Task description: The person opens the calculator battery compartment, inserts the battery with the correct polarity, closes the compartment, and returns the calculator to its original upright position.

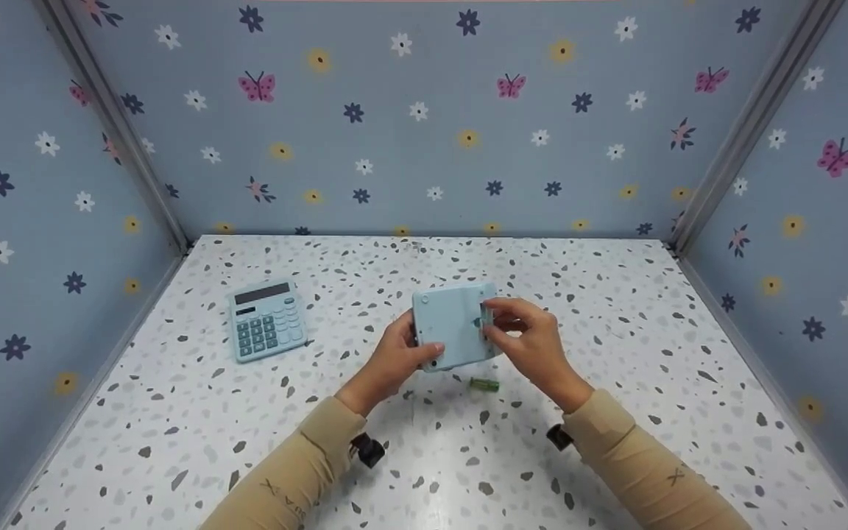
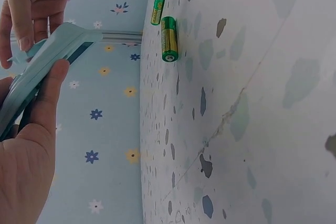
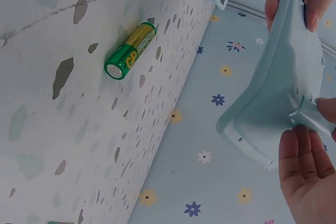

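A light blue calculator point(image 1: 450, 324) is held up above the table with its back facing the head camera. My left hand point(image 1: 398, 350) grips its left side, the thumb lying over the back. At the opposite edge, my right hand point(image 1: 531, 335) pinches a small light blue battery cover point(image 3: 314, 118) beside the battery compartment. Whether the cover is fully free of the case cannot be told. Below the calculator, a green and gold battery point(image 2: 169, 39) lies on the table, with a second battery point(image 2: 157, 10) near it in the left wrist view.
Another light blue calculator point(image 1: 268, 322) lies face up at the left of the speckled white table point(image 1: 174, 412). Blue flowered panels point(image 1: 424, 132) enclose the back and both sides. A black wrist strap piece point(image 1: 369, 449) hangs under the left sleeve.
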The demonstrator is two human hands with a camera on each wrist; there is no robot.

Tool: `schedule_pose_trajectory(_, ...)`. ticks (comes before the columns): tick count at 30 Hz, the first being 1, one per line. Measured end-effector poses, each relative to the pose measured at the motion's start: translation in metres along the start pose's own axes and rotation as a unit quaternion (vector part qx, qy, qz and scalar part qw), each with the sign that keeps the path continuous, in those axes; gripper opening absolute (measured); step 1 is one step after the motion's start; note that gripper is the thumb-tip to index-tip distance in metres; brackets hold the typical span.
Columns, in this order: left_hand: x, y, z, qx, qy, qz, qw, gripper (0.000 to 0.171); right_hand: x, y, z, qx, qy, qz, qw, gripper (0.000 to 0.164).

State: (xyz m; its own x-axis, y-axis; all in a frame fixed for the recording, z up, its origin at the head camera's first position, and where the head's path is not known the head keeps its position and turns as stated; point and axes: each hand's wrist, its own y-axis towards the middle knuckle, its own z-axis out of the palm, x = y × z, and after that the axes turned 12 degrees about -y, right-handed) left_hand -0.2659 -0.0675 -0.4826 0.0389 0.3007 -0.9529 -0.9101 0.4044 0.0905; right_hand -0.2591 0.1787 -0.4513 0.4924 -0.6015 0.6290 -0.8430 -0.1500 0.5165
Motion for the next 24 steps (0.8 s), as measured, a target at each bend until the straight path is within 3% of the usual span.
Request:
schedule_pose_trajectory(9, -0.004, -0.003, -0.007, -0.006, -0.006, -0.002, 1.0, 0.074, -0.004, 0.012, -0.014, -0.024, -0.005, 0.012, 1.0, 0.034)
schedule_pose_trajectory(24, -0.008, -0.006, -0.018, -0.011, -0.006, 0.001, 0.9999, 0.07, -0.025, 0.028, -0.037, 0.014, -0.049, 0.076, 0.996, 0.038)
